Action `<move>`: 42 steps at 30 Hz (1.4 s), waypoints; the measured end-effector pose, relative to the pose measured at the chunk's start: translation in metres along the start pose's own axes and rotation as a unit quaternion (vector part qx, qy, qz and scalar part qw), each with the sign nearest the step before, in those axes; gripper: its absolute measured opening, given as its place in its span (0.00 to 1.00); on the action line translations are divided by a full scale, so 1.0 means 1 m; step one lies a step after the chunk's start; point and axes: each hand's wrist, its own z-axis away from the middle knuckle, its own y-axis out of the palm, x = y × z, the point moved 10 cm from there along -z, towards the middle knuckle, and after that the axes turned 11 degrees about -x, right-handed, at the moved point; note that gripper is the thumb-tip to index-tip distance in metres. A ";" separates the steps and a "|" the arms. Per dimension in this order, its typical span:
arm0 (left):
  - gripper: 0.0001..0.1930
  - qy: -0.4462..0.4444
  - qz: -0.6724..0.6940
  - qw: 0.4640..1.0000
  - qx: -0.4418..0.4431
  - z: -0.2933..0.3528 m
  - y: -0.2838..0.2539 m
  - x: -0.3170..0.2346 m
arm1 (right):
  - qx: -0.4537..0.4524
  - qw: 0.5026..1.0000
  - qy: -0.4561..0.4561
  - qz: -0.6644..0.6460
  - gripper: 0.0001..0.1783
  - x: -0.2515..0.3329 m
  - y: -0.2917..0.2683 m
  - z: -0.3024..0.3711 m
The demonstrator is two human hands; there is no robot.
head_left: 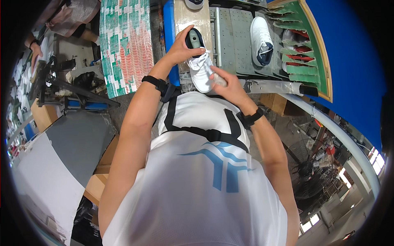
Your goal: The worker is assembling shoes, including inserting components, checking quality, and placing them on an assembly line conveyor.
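Note:
A white lace-up sneaker with a dark collar points its toe toward me at the near edge of the bench. Inside its opening shows a grey-green shoe last. My left hand is closed around the sneaker's collar, thumb on the tongue side and fingers along the far side. Beside the toe, my right hand is closed on a small pale piece, blurred and partly covered by the fingers; its kind is unclear. The index finger points toward the shoe's side.
On the slatted metal conveyor at right stands another white sneaker. Green flaps hang in a wooden frame beyond it. Another shoe sits at the far edge. A co-worker's hand shows at left; a fan stands lower right.

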 end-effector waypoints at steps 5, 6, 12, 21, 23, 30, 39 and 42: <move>0.62 -0.008 0.028 1.000 -0.003 -0.003 -0.001 0.008 | -0.035 0.998 0.018 0.042 0.39 -0.001 -0.014 -0.003; 0.62 0.001 0.015 1.000 -0.005 -0.003 -0.001 0.006 | -0.027 0.997 -0.031 0.065 0.39 0.006 -0.010 -0.006; 0.62 -0.012 0.008 1.000 -0.003 -0.002 0.000 0.004 | 0.005 0.958 -0.138 0.251 0.42 0.025 0.005 0.004; 0.58 -0.110 0.269 0.957 0.008 0.025 -0.023 0.031 | -0.128 0.973 -0.081 0.175 0.44 0.007 -0.022 -0.017; 0.54 -0.214 0.377 0.901 0.015 0.050 -0.023 0.050 | -0.096 0.967 -0.041 0.231 0.44 -0.008 -0.017 -0.027; 0.29 -0.335 0.374 0.857 -0.113 0.106 -0.014 0.089 | 0.056 0.982 -0.075 0.166 0.39 0.026 0.035 -0.007; 0.52 -0.123 -0.230 0.962 -0.081 -0.020 -0.220 0.110 | -0.020 0.986 -0.071 0.149 0.36 -0.017 0.004 0.003; 0.48 -0.041 -0.286 0.957 -0.003 -0.087 -0.253 0.103 | -0.030 0.987 0.038 0.153 0.34 -0.055 -0.009 0.014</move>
